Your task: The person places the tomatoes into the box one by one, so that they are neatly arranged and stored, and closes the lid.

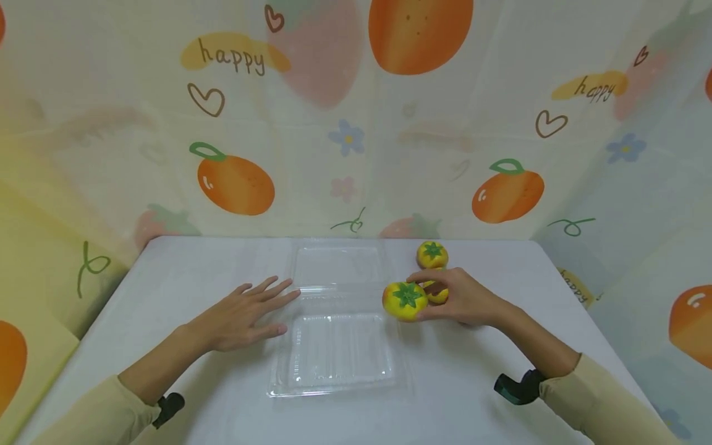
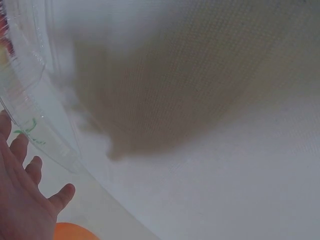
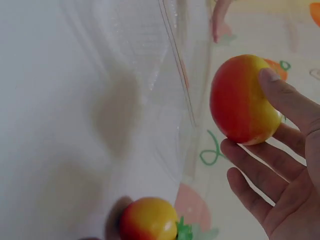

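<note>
My right hand [image 1: 458, 296] holds a round yellow-and-red fruit with a green star-shaped top [image 1: 405, 301] between thumb and fingertips, raised over the right edge of a clear plastic box [image 1: 342, 349]. In the right wrist view the thumb presses one side of the fruit [image 3: 242, 100], and the lower fingers spread away from it. My left hand [image 1: 239, 315] is stretched out with fingers spread beside the left edge of the box, holding nothing. The box lies opened flat, with its lid [image 1: 339, 266] folded back behind the tray.
A similar fruit [image 1: 432, 254] sits at the back of the table, right of the lid. Another fruit [image 1: 438, 294] is partly hidden behind my right hand. The white tabletop [image 1: 183, 272] meets a fruit-printed cloth backdrop [image 1: 345, 173] at its far edge.
</note>
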Demonstrator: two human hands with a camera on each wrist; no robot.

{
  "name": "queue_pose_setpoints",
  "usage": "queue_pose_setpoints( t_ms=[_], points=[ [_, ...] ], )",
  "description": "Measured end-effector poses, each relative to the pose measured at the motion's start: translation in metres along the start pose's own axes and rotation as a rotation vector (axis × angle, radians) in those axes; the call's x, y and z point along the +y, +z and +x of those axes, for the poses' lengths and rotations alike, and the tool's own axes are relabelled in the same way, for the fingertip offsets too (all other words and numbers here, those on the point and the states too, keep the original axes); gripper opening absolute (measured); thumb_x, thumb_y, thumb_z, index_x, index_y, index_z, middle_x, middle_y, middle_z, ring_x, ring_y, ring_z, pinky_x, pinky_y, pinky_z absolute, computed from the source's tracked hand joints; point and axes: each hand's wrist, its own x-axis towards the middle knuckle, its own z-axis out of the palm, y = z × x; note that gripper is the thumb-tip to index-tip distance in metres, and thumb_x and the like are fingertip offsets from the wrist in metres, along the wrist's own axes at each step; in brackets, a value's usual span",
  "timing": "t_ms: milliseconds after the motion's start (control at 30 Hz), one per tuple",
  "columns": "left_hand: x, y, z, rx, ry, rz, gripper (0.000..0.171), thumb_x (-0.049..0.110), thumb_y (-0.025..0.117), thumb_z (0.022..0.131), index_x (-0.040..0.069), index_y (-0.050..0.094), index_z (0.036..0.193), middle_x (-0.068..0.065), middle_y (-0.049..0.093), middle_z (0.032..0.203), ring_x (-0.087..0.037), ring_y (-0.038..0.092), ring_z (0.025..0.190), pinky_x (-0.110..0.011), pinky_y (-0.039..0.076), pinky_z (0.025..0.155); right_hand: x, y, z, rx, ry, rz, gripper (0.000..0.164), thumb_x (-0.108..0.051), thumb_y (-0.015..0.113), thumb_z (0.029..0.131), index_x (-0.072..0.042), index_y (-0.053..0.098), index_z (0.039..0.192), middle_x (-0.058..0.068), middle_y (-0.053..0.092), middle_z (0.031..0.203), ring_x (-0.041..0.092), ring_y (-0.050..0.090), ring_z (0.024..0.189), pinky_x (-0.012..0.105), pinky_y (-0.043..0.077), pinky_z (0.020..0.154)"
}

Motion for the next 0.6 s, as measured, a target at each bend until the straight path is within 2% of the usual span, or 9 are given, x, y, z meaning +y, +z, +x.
queue_pose_setpoints(
  t_ms=[200, 433, 600],
  points=[
    [-0.001, 0.001, 0.000, -0.002, -0.006, -0.011, 0.068, 0.059, 0.049, 0.097, 0.028, 0.035, 0.156, -0.003, 0.031, 0.161, -0.035, 0.025, 0.148, -0.066, 0.028, 0.110, -0.014, 0.012, 0.017, -0.067, 0.053, 0.047, 0.059, -0.041, 0.084, 0.079, -0.020, 0.064, 0.130, -0.006, 0.065, 0.127, 0.020, 0.067, 0.107, 0.050, 0.054, 0.089],
    [-0.001, 0.001, 0.000, -0.007, -0.014, -0.008, 0.067, 0.059, 0.048, 0.097, 0.028, 0.035, 0.156, -0.003, 0.031, 0.161, -0.035, 0.025, 0.148, -0.066, 0.028, 0.110, -0.020, 0.031, 0.036, -0.098, -0.047, 0.004, 0.057, -0.040, 0.082, 0.081, -0.015, 0.064, 0.129, -0.003, 0.067, 0.126, 0.018, 0.069, 0.105, 0.046, 0.054, 0.092],
    [0.001, 0.000, 0.001, -0.012, -0.024, -0.010, 0.067, 0.059, 0.049, 0.097, 0.028, 0.036, 0.155, -0.003, 0.032, 0.161, -0.035, 0.026, 0.148, -0.066, 0.029, 0.110, -0.026, 0.043, 0.047, -0.141, -0.061, 0.024, 0.058, -0.040, 0.082, 0.082, -0.015, 0.063, 0.130, -0.003, 0.066, 0.129, 0.018, 0.068, 0.106, 0.046, 0.054, 0.093]
  ],
)
